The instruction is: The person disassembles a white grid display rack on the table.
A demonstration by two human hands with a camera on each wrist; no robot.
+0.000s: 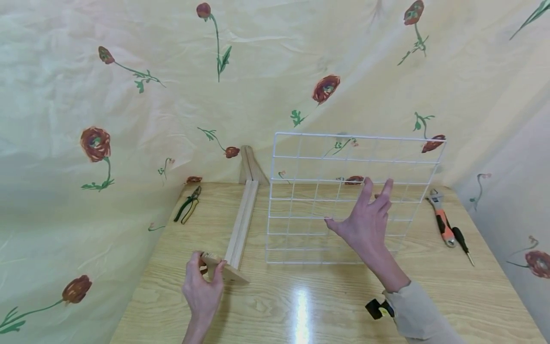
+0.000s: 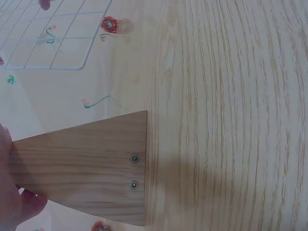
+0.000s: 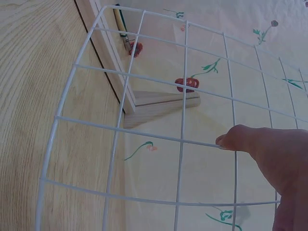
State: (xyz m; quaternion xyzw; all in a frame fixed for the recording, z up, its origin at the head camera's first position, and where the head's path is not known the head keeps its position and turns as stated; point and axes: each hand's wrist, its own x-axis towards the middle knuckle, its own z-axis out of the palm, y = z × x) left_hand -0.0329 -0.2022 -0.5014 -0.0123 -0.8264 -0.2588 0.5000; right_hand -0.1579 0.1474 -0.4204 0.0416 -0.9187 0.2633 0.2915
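My left hand pinches the upper end of a tapered wooden end piece, between thumb and fingers. Two screw heads show near its wide lower edge in the left wrist view. A long wooden bar runs from it to a matching end piece by the back wall. To the right, a white wire grid is tilted up. My right hand holds the grid by its wires, fingers spread across it. In the right wrist view the thumb presses a wire; the other fingertips are hidden there.
Pliers lie at the table's left edge. An adjustable wrench and a screwdriver lie at the right. A flower-patterned sheet hangs behind the wooden table. A small black object sits by the right sleeve.
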